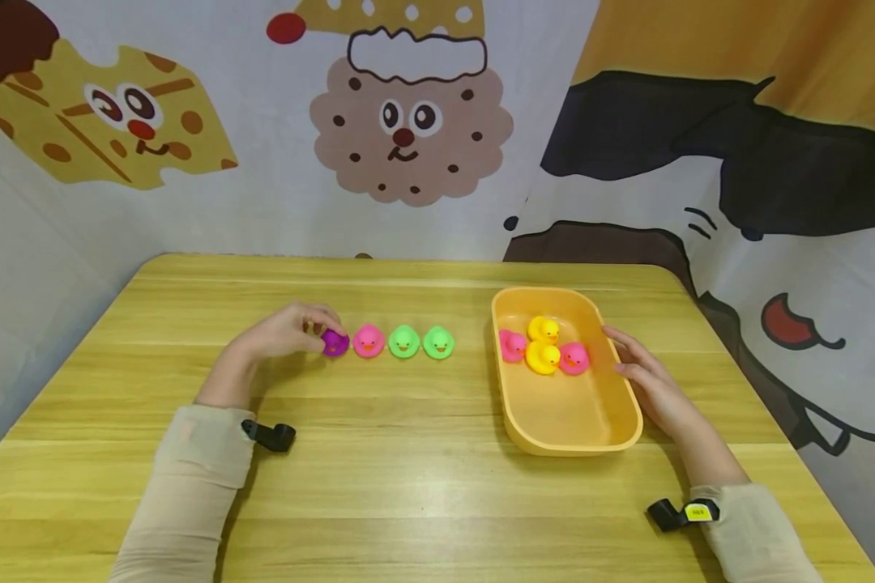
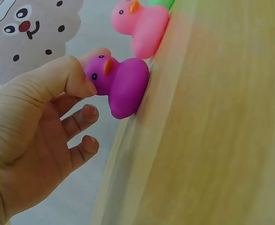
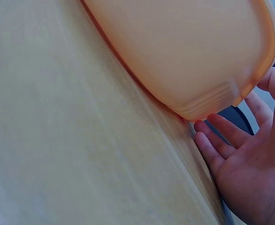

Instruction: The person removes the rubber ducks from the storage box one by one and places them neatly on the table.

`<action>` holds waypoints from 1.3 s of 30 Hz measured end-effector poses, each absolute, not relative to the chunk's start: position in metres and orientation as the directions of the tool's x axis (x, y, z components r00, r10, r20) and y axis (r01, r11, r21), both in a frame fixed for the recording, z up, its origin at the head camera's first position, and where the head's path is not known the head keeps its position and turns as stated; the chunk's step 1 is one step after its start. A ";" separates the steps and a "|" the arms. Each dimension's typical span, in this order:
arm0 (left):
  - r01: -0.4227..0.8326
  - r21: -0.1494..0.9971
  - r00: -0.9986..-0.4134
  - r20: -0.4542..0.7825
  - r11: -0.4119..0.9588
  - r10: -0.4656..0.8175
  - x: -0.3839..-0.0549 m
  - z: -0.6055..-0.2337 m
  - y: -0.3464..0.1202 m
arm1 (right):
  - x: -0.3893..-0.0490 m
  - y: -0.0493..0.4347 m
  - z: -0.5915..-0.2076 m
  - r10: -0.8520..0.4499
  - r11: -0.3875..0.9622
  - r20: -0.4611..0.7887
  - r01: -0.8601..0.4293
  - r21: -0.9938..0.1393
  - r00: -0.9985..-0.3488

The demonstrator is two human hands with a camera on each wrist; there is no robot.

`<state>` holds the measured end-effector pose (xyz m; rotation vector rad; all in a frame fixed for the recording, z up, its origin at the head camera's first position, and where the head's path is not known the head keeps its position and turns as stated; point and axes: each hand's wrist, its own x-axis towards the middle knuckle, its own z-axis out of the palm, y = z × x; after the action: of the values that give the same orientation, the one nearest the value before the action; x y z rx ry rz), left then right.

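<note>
My left hand (image 1: pixel 288 332) pinches a purple rubber duck (image 2: pixel 129 86) by its head between thumb and index finger, the other fingers held loosely apart. The duck's base is right at the tabletop. It sits at the left end of a row, beside a pink duck (image 1: pixel 369 341) and two green ducks (image 1: pixel 404 342). My right hand (image 1: pixel 652 385) touches the right side of an orange plastic tub (image 1: pixel 569 417); in the right wrist view its thumb is at the rim and its relaxed fingers are near the outer wall. Two yellow ducks (image 1: pixel 543 357) and two pink ducks (image 1: pixel 574 358) lie inside the tub.
The wooden table (image 1: pixel 379 486) has its far edge against a hanging cloth (image 1: pixel 262 202) printed with cartoon figures. Bare tabletop lies between the duck row and the tub, and in front of both.
</note>
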<state>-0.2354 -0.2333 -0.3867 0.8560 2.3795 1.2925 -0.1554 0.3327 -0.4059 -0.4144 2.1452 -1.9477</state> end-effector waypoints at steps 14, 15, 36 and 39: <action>0.325 0.846 -0.795 0.002 0.422 0.607 -0.233 -0.388 -0.236 | -0.155 0.333 -0.405 -0.351 0.088 0.029 -0.063 -0.994 -0.936; 0.320 0.842 -0.801 -0.004 0.434 0.599 -0.233 -0.386 -0.236 | -0.155 0.333 -0.405 -0.351 0.086 0.030 -0.064 -0.994 -0.936; 0.512 0.748 -0.827 0.296 0.423 0.478 -0.215 -0.344 -0.196 | -0.156 0.334 -0.408 -0.365 0.041 0.040 -0.059 -0.997 -0.930; 0.545 0.736 -0.814 0.349 0.402 0.464 -0.210 -0.340 -0.187 | -0.156 0.334 -0.408 -0.364 0.043 0.041 -0.061 -0.997 -0.930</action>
<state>-0.2103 -0.1867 -0.3397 0.9749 2.7035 1.4746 -0.1565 0.3337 -0.4083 -0.4378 2.0942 -1.9824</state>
